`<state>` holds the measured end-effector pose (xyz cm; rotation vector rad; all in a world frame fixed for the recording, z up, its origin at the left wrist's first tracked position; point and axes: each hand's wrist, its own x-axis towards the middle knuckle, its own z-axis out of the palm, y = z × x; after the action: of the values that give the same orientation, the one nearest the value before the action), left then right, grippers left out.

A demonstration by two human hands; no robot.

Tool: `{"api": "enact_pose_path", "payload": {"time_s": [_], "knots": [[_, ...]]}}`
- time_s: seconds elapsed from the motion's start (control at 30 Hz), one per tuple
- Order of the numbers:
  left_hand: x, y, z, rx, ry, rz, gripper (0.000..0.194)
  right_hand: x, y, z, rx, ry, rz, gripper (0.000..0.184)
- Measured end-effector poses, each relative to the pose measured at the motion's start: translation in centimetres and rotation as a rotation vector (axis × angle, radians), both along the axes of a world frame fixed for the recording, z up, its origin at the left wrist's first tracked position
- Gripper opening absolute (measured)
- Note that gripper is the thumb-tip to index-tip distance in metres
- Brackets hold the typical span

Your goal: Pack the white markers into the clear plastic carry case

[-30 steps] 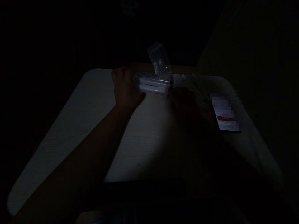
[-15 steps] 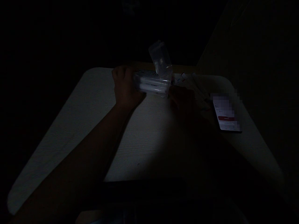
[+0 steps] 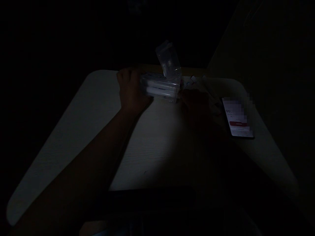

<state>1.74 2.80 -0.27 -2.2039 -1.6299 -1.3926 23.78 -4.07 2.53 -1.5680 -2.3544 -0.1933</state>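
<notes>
The scene is very dark. My left hand (image 3: 131, 90) is wrapped round the left end of a clear plastic case (image 3: 161, 88) lying on its side with white markers inside. Its hinged lid (image 3: 168, 60) stands open above the right end. My right hand (image 3: 197, 103) sits in shadow just right of the case's open end, near several loose markers (image 3: 199, 83) on the pale table (image 3: 86, 124). Its fingers are too dark to make out.
A phone (image 3: 237, 118) with a lit screen lies on the table at the right. A dark strip runs along the table's near edge (image 3: 152, 196). Beyond the table everything is black.
The case and its open lid have shifted very slightly up and left with my left hand. My right hand has barely moved.
</notes>
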Motion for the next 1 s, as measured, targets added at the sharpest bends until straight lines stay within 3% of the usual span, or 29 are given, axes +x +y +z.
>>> {"api": "enact_pose_path", "payload": {"time_s": [0.33, 0.47, 0.63, 0.77, 1.0], "knots": [[0.12, 0.09, 0.02, -0.032, 0.034, 0.051, 0.046, -0.12, 0.00, -0.14, 0.049, -0.037, -0.006, 0.039], [0.15, 0.00, -0.03, 0.029, 0.021, 0.040, 0.044, 0.22, -0.25, 0.30, 0.074, -0.040, -0.048, 0.035], [0.13, 0.10, -0.04, -0.001, 0.080, 0.083, 0.054, 0.31, -0.39, 0.44, 0.074, 0.003, -0.061, 0.038], [0.13, -0.01, -0.02, -0.004, 0.024, 0.045, 0.047, -0.02, -0.16, 0.11, 0.018, -0.025, 0.015, 0.039], [0.07, -0.12, 0.01, 0.006, 0.019, 0.025, 0.045, 0.10, 0.10, 0.03, 0.048, 0.025, -0.043, 0.037]]}}
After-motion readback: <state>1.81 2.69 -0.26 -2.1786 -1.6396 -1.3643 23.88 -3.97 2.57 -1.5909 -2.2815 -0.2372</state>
